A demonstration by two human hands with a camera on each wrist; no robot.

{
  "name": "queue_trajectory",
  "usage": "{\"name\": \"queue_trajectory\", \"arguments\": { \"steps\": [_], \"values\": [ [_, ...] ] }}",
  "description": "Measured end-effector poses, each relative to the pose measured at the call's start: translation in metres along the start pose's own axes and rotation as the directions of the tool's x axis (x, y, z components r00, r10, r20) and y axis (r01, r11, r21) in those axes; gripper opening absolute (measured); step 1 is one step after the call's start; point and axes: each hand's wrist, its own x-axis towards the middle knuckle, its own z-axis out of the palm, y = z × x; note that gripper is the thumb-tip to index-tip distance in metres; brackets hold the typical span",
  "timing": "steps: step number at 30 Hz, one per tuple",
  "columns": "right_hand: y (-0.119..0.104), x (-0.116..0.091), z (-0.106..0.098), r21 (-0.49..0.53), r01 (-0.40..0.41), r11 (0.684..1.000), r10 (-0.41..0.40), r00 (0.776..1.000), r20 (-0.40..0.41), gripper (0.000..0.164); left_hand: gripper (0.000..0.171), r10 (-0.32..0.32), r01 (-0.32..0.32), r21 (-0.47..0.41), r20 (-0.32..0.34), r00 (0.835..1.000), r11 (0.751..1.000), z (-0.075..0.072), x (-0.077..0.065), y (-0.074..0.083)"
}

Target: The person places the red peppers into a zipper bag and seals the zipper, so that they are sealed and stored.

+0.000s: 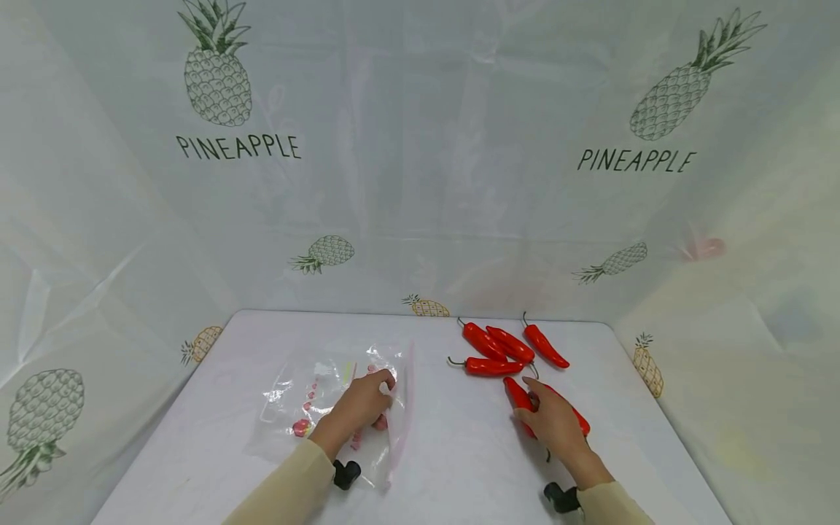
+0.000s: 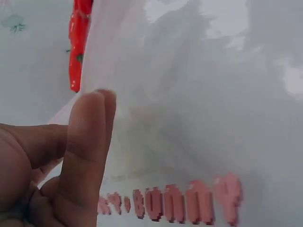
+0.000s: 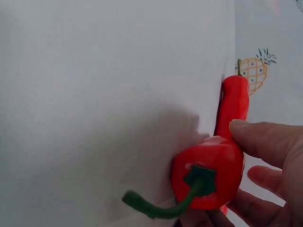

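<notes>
One clear plastic bag (image 1: 324,386) in the left grip (image 1: 363,401), red peppers (image 1: 494,367) outside.

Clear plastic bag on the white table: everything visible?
The clear plastic bag looks thin, shiny and wrinkled, lying on the left of the white table. A pink strip runs down its right edge; red motifs and pink "BUNNY" lettering decorate it. The left hand pinches it near the strip.
</notes>
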Motion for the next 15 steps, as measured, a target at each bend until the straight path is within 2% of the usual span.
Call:
{"name": "queue_trajectory", "arguments": {
  "steps": [4, 7, 11, 15],
  "values": [
    [0.001, 0.002, -0.002, -0.018, -0.008, 1.000, 0.008, 1.000, 0.024, 0.074, 0.019, -0.031, 0.032, -0.016, 0.027, 0.999, 0.999, -0.006, -0.004, 0.001],
    [0.003, 0.003, -0.003, -0.021, -0.016, 1.000, 0.016, 0.999, 0.040, 0.072, 0.027, -0.056, 0.058, -0.099, 0.022, 0.998, 0.993, -0.007, -0.005, 0.001],
    [0.005, 0.005, -0.004, -0.008, -0.030, 1.000, 0.030, 0.998, 0.052, 0.069, 0.035, -0.074, 0.074, -0.259, 0.007, 0.997, 0.963, -0.009, -0.008, 0.001],
    [0.007, 0.008, -0.005, 0.002, -0.055, 0.998, 0.055, 0.997, 0.058, 0.063, 0.029, -0.070, 0.065, -0.353, -0.004, 0.998, 0.933, -0.012, -0.013, 0.004]
  ]
}}
